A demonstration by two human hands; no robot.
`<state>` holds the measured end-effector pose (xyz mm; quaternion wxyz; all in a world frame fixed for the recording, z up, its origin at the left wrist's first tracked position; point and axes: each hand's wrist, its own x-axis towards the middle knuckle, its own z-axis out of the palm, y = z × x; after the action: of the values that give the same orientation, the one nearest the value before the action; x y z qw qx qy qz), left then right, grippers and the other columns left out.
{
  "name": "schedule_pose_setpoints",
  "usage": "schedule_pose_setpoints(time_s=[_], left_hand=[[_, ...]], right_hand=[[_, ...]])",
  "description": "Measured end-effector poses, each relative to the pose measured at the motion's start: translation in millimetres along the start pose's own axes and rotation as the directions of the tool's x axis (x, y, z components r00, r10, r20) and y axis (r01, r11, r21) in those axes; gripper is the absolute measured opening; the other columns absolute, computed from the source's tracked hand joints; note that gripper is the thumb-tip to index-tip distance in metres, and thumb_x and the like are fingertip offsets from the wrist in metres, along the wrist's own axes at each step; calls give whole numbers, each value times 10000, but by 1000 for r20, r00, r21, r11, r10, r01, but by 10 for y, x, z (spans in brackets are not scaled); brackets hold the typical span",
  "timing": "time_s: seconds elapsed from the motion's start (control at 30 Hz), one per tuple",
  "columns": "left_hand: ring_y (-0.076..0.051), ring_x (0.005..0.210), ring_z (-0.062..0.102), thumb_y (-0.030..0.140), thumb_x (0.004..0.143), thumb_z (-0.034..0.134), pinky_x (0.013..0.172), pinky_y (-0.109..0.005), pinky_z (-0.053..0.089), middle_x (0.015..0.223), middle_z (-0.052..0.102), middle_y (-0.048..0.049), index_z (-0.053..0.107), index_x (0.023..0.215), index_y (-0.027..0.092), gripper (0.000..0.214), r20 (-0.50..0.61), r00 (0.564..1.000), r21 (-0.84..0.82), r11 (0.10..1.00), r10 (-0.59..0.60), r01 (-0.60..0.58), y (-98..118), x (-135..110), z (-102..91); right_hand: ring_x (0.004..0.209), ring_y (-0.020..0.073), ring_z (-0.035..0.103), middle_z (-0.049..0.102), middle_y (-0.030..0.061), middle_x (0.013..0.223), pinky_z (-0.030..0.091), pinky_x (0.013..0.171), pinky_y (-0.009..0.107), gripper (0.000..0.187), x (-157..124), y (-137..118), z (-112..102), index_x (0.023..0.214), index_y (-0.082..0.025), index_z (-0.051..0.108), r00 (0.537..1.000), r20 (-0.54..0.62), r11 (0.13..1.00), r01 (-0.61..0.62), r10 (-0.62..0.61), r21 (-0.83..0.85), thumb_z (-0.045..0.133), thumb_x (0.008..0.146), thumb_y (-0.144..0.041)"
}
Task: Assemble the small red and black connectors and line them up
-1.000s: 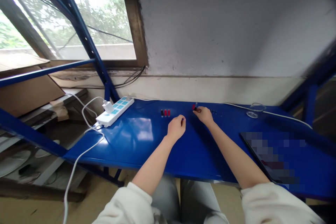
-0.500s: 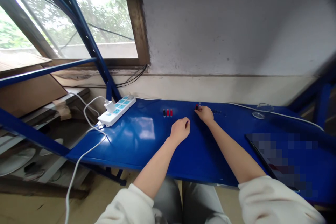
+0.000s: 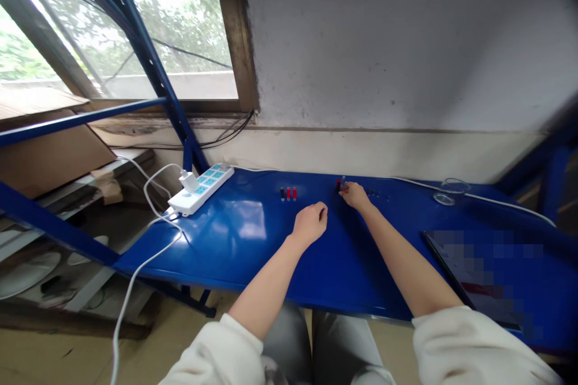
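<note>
My left hand (image 3: 310, 221) is curled closed over the middle of the blue table, its fingers bent inward. I can see nothing in it. Farther back, my right hand (image 3: 354, 195) pinches a small clear-topped piece (image 3: 344, 180), too small to name surely. A small red and black piece (image 3: 338, 184) is right beside those fingertips. Beyond my left hand, a black piece (image 3: 282, 194) and two red pieces, one at the row's right end (image 3: 294, 194), stand upright with pale lower ends. Several tiny dark pieces (image 3: 377, 194) lie right of my right hand.
A white power strip (image 3: 203, 189) with a plugged-in adapter and looping cable stands at the table's left. A dark flat screen-like object (image 3: 474, 283), partly blurred, lies at the right. A clear round dish (image 3: 444, 198) is near the back-right cable. Blue frame posts flank the table.
My right hand has shifted slightly right, and its fingers have drawn back from the red and black piece. My left hand stays in place.
</note>
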<state>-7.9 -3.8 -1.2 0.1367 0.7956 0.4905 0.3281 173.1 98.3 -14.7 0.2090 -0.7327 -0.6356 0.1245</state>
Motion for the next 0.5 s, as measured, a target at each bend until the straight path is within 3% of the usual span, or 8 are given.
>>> schedule_pose_setpoints(time_s=[0.2,0.33,0.5], left_hand=[[-157,649,553,251,839,346,580,-237,386,726,603,-39,570,876,201,232,16,1000,20,1000,1,-1,1,-9,5],[-190,699,576,255,842,347,636,-274,410,784,611,-71,544,997,201,256,-9,996,47,995,-89,89,-22,2,-15],[-226,719,596,245,820,387,684,-328,423,808,605,-114,259,1328,180,529,-75,955,119,949,-286,294,-124,57,-97]], right_hand=[[764,173,605,653,73,774,427,649,241,117,0,12,-7,774,-146,638,1000,-20,1000,-23,23,4,596,682,-206],[741,182,606,653,72,747,428,623,247,126,-10,42,7,744,-165,654,997,-71,1000,-22,21,-10,606,680,-262],[732,196,613,655,79,758,432,605,263,154,-38,42,-9,767,-183,660,996,-80,999,-47,46,-11,600,686,-300]])
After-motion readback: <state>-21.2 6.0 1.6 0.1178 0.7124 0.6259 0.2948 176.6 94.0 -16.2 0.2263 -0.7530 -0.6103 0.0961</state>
